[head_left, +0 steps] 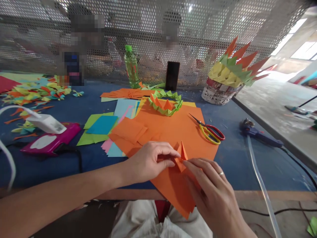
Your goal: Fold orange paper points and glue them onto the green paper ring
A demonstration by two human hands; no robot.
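Note:
My left hand (151, 162) and my right hand (210, 186) both pinch a small folded orange paper piece (181, 156) whose pointed tip stands up between my fingers. It rests over a large orange paper sheet (173, 129) that hangs past the table's near edge. A ring shows on my right hand. Behind the sheet lies a green and orange folded paper ring (166, 103). Red and yellow scissors (210, 131) lie just right of the sheet.
Coloured paper squares (102, 127) lie left of the sheet. At left are a pink device (52, 140), a white charger (46, 123) and paper scraps (34, 92). A glue gun (257, 134), a basket with paper spikes (228, 79), a green bottle (131, 67) and a mesh screen stand behind.

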